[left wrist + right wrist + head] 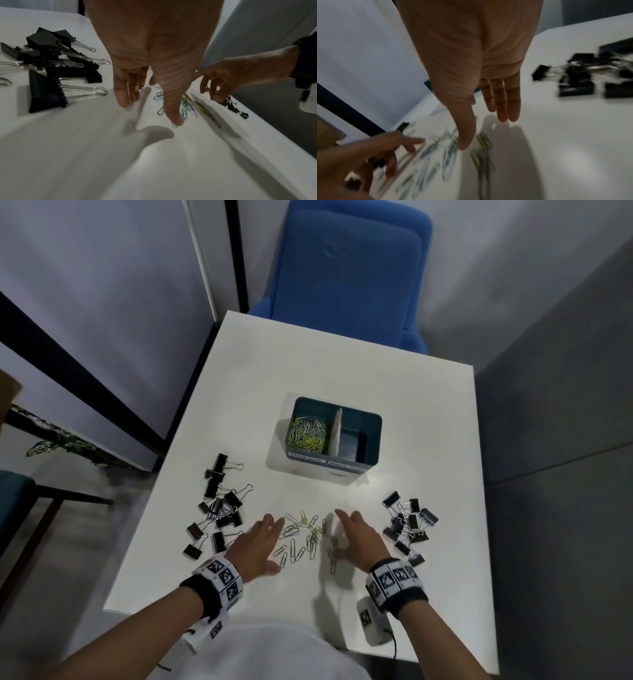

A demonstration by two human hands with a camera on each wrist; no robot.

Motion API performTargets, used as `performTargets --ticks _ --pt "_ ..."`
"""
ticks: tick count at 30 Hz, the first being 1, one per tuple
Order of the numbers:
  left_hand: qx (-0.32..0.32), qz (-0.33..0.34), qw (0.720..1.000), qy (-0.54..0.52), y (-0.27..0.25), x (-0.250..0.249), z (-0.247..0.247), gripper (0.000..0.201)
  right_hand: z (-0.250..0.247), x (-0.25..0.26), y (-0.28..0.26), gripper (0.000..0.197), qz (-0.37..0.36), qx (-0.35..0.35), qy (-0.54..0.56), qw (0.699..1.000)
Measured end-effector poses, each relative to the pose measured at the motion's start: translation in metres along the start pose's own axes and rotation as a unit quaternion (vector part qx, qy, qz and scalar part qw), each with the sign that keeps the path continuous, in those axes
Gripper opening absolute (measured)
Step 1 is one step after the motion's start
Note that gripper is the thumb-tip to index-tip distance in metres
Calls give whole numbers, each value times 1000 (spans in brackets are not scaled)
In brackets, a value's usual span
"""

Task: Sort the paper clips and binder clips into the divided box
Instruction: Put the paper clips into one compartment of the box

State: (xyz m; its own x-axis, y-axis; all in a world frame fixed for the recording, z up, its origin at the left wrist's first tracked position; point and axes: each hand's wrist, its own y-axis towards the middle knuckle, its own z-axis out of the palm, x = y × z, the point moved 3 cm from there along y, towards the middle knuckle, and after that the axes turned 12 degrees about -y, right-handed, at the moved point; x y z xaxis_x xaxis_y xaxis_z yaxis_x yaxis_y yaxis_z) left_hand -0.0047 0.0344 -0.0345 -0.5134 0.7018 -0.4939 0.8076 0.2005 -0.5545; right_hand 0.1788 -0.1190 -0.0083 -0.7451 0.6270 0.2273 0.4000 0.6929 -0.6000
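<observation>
A teal divided box stands mid-table; its left compartment holds several paper clips, its right compartment looks bare. Several loose coloured paper clips lie near the front edge. My left hand is on their left and my right hand on their right, both with straight fingers low over the table, holding nothing. Large black binder clips are piled to the left, smaller ones to the right.
A blue chair stands behind the white table. A small white device with a cable lies at the table's front edge by my right wrist. Grey partition walls close in on the right and left.
</observation>
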Motion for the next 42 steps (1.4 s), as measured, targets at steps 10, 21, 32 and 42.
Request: performTargets --ticks 10,21,32,42 --pt "-86 37 989 -119 23 -20 2 39 38 22 0 39 36 -105 69 991" --pt "-41 -4 999 -33 15 -11 1 95 27 13 4 86 20 -63 33 997" --pt "-115 27 990 -83 36 -36 7 43 46 43 19 32 -3 -127 -1 992" --pt "-111 -10 983 -145 42 -34 -5 2 40 29 19 12 24 -113 -20 993"
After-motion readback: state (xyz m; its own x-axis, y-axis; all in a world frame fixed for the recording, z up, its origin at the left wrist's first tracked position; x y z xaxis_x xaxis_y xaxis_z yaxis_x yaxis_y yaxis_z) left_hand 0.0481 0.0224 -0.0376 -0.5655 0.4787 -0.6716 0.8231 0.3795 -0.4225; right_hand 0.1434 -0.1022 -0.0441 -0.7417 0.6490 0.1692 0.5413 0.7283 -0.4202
